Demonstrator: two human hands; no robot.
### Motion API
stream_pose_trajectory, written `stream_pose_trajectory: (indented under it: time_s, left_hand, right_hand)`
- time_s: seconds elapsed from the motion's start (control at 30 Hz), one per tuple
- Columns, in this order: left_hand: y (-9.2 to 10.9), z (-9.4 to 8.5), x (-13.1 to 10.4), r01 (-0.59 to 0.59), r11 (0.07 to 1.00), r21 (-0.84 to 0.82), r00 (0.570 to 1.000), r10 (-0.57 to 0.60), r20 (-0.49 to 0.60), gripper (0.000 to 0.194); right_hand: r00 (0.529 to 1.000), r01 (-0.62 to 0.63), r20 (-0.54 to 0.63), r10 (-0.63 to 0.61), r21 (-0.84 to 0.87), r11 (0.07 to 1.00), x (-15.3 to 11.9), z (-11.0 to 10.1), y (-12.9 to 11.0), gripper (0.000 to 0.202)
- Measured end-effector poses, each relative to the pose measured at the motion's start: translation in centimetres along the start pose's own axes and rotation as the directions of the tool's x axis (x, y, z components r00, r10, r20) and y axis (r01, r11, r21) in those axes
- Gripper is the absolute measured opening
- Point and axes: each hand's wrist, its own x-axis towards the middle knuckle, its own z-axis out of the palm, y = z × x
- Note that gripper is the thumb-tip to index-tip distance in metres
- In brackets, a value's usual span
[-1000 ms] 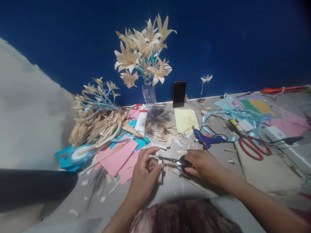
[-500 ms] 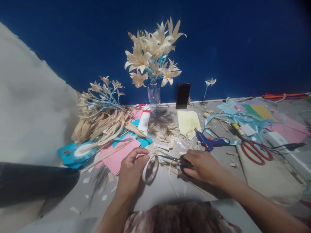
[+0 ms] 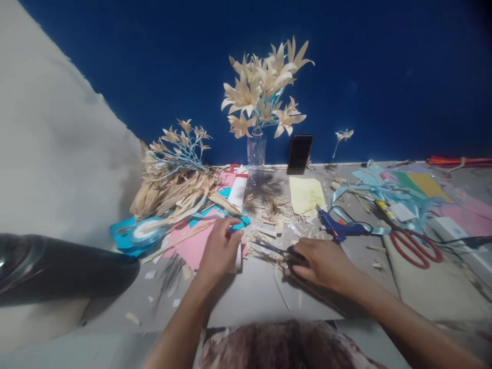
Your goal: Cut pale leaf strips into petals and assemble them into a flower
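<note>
My right hand (image 3: pixel 321 261) is wrapped around the black handles of a pair of scissors (image 3: pixel 269 247), whose dark blades point left just above the table. To the left of the blade tips, my left hand (image 3: pixel 223 248) is closed in a pinch. A white strip (image 3: pixel 239 259) hangs below its fingers, mostly hidden by the hand. Pink paper (image 3: pixel 192 245) lies under and beside that hand. Pale scraps (image 3: pixel 265 230) are scattered beyond the blades.
Cream flowers stand in a clear vase (image 3: pixel 256 156) near the blue wall, beside an upright phone (image 3: pixel 300 155). At right lie a blue glue gun (image 3: pixel 340 225) and red-handled scissors (image 3: pixel 417 248). Dried husks (image 3: pixel 172 192) lie at left, above a dark cylinder (image 3: pixel 69 269).
My left hand has moved away from the scissors' blades. The white strip, looped before, now hangs down from the fingers. The view has shifted left, while my right hand keeps its hold.
</note>
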Motion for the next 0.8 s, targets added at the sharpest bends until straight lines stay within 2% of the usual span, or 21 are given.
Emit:
stream_pose_trajectory:
  time_s: [0.07,0.13,0.23,0.3,0.33,0.4,0.47,0.5,0.53,0.6,0.67,0.73,0.8]
  left_hand:
    - [0.2,-0.4,0.2,-0.181,0.947,0.264,0.979,0.199,-0.043,0.013]
    - [0.5,-0.6,-0.3,-0.318,0.871,0.376,0.939,0.345,-0.007,0.018]
    - [0.8,-0.1,-1.3,-0.45,0.845,0.289,0.893,0.424,0.151,0.016]
    - [0.6,0.5,-1.8,-0.468,0.862,0.196,0.879,0.43,0.207,0.01]
    - [0.4,0.8,-1.9,-0.447,0.88,0.159,0.889,0.418,0.186,0.012]
    - [-0.1,1.2,-1.8,-0.334,0.94,0.074,0.943,0.332,0.031,0.013]
    - [-0.8,1.2,-1.5,-0.166,0.982,-0.085,0.973,0.15,-0.175,0.011]
    - [-1.0,1.0,-1.3,-0.094,0.978,-0.188,0.97,0.048,-0.238,0.012]
    - [-1.3,0.8,-1.0,-0.038,0.954,-0.298,0.965,-0.042,-0.258,0.014]
    - [-1.5,0.4,-0.6,0.059,0.866,-0.496,0.972,-0.163,-0.169,0.019]
    - [-1.5,0.2,-0.4,0.157,0.764,-0.626,0.978,-0.208,-0.008,0.024]
    - [-1.2,0.4,-0.6,0.236,0.7,-0.674,0.97,-0.213,0.119,0.026]
    - [-0.7,1.1,-1.0,0.289,0.694,-0.659,0.957,-0.217,0.191,0.026]
  right_hand:
    - [1.0,-0.014,0.014,0.014,-0.007,1.0,-0.1,-0.1,-0.1,0.023]
    - [1.0,-0.02,0.017,0.02,-0.009,1.0,-0.2,-0.2,-0.3,0.023]
    - [1.0,-0.016,0.011,0.016,-0.005,1.0,-0.2,-0.3,-0.5,0.021]
    - [1.0,-0.009,0.018,0.009,-0.002,1.0,-0.1,-0.4,-0.7,0.02]
    - [1.0,-0.008,0.022,0.008,0.001,1.0,-0.1,-0.4,-0.8,0.019]
    - [0.999,-0.023,0.027,0.023,0.005,1.0,0.0,-0.4,-0.7,0.02]
    - [0.997,-0.066,0.038,0.066,-0.001,0.998,0.0,-0.2,-0.5,0.021]
    - [0.994,-0.097,0.049,0.098,-0.005,0.995,0.0,0.0,-0.3,0.022]
    - [0.99,-0.131,0.06,0.131,-0.005,0.991,0.0,0.2,-0.2,0.023]
    - [0.982,-0.181,0.065,0.179,0.018,0.983,0.1,0.6,0.0,0.025]
    - [0.98,-0.195,0.049,0.193,0.051,0.979,0.3,1.0,-0.1,0.027]
    - [0.982,-0.188,0.044,0.186,0.06,0.98,0.7,1.3,-0.3,0.024]
    - [0.98,-0.19,0.071,0.185,0.081,0.978,1.4,1.5,-0.4,0.019]
